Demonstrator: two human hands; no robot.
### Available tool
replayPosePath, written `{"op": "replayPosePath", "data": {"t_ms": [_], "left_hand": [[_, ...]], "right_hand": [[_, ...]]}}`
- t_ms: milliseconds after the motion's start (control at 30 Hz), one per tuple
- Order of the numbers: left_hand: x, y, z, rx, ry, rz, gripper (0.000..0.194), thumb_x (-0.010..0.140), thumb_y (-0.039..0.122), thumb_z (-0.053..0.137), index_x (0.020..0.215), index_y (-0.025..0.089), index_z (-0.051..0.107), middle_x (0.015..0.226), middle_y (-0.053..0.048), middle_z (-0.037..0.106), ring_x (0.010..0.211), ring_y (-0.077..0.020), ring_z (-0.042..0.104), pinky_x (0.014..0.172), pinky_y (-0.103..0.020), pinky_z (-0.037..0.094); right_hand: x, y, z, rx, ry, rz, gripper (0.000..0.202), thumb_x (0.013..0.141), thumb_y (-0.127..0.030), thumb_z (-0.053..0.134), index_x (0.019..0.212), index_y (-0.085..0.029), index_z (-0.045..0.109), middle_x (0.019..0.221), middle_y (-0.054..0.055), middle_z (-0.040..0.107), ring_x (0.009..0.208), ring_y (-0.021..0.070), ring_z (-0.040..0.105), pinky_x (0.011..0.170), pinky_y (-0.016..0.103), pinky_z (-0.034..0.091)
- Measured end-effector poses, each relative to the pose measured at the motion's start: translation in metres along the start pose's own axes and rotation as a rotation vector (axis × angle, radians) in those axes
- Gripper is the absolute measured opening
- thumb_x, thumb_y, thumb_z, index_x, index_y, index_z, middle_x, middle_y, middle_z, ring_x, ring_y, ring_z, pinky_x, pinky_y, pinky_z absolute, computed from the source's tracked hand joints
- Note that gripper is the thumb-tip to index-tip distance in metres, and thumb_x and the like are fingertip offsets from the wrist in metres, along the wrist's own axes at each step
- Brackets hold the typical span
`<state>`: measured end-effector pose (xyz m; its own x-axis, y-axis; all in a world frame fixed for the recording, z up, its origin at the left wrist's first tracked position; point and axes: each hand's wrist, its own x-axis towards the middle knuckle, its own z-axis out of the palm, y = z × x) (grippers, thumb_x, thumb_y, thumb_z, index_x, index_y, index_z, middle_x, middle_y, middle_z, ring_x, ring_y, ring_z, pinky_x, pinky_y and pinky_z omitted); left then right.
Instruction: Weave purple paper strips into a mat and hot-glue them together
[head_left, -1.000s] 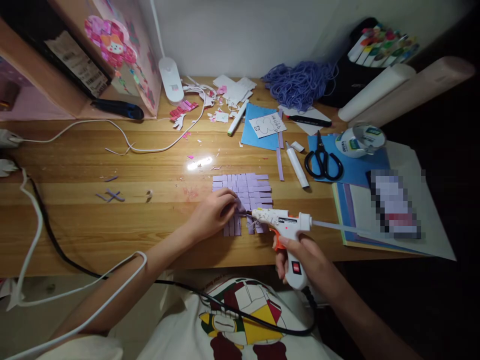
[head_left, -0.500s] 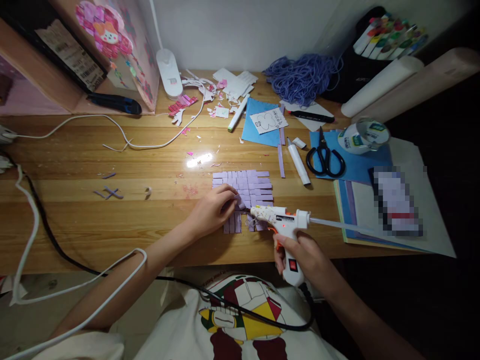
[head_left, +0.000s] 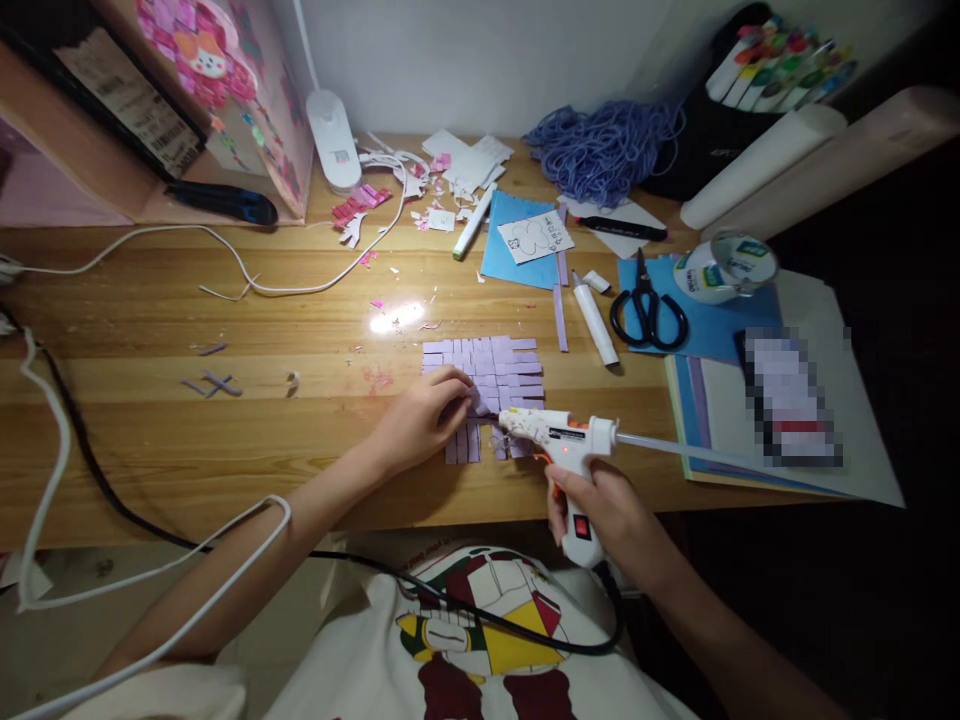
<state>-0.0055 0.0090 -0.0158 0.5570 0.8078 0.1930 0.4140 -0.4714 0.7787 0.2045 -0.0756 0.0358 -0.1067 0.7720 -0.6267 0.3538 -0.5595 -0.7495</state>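
Note:
A mat of woven purple paper strips [head_left: 517, 368] lies on the wooden desk. My left hand [head_left: 431, 415] rests at its left part, fingers closed on a purple strip that is lifted a little from the mat. My right hand [head_left: 600, 505] is wrapped round the handle of a white glue gun [head_left: 559, 440], whose red light is lit. The gun's nozzle points left, close to my left fingertips and over the lower part of the mat. A long clear glue stick [head_left: 675, 447] sticks out of the gun's back end.
Black scissors [head_left: 649, 315], a roll of tape [head_left: 720, 270] and a phone [head_left: 791, 395] lie at the right on paper sheets. Blue yarn [head_left: 600, 150], markers and paper scraps are at the back. Cables cross the left side; the gun's black cord crosses my lap.
The whole view has shifted slightly. Both hands and the glue gun hold nearly the same place at the mat.

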Motion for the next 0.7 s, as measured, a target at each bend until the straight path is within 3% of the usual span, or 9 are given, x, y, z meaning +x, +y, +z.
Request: {"op": "replayPosePath", "data": {"t_ms": [200,367,567,700], "left_hand": [[-0.001,0.0,-0.001,-0.001,0.003,0.021,0.013,0.089,0.012,0.046,0.086,0.015,0.058,0.096,-0.008,0.06,0.088,-0.0166,0.058,0.078,-0.032,0.049],[-0.007,0.001,0.001,0.035,0.002,0.066,0.015,0.091,0.013,0.044,0.089,0.015,0.058,0.098,-0.009,0.06,0.089,-0.0166,0.058,0.077,-0.031,0.05],[-0.012,0.005,0.003,0.156,-0.07,0.148,0.018,0.093,0.016,0.04,0.095,0.015,0.058,0.099,-0.01,0.062,0.09,-0.0176,0.058,0.077,-0.033,0.05],[-0.013,0.008,0.003,0.24,-0.116,0.18,0.019,0.094,0.017,0.039,0.094,0.014,0.058,0.099,-0.01,0.062,0.087,-0.0174,0.058,0.074,-0.031,0.049]], "right_hand": [[0.001,0.001,0.002,0.101,0.036,0.039,0.03,0.083,-0.043,0.047,0.064,-0.02,0.053,0.04,-0.001,0.057,0.039,0.0135,0.05,0.043,0.024,0.039],[-0.004,0.005,-0.003,0.205,-0.041,0.085,0.037,0.083,-0.049,0.047,0.065,-0.018,0.056,0.045,0.001,0.059,0.041,0.0132,0.052,0.044,0.024,0.04],[-0.009,0.015,-0.005,0.298,-0.016,0.082,0.038,0.083,-0.052,0.048,0.091,-0.015,0.056,0.048,0.0,0.06,0.04,0.014,0.052,0.042,0.023,0.039],[-0.01,0.018,-0.006,0.333,-0.03,0.075,0.038,0.083,-0.052,0.047,0.092,-0.015,0.054,0.048,0.0,0.06,0.04,0.013,0.051,0.042,0.022,0.038]]}}
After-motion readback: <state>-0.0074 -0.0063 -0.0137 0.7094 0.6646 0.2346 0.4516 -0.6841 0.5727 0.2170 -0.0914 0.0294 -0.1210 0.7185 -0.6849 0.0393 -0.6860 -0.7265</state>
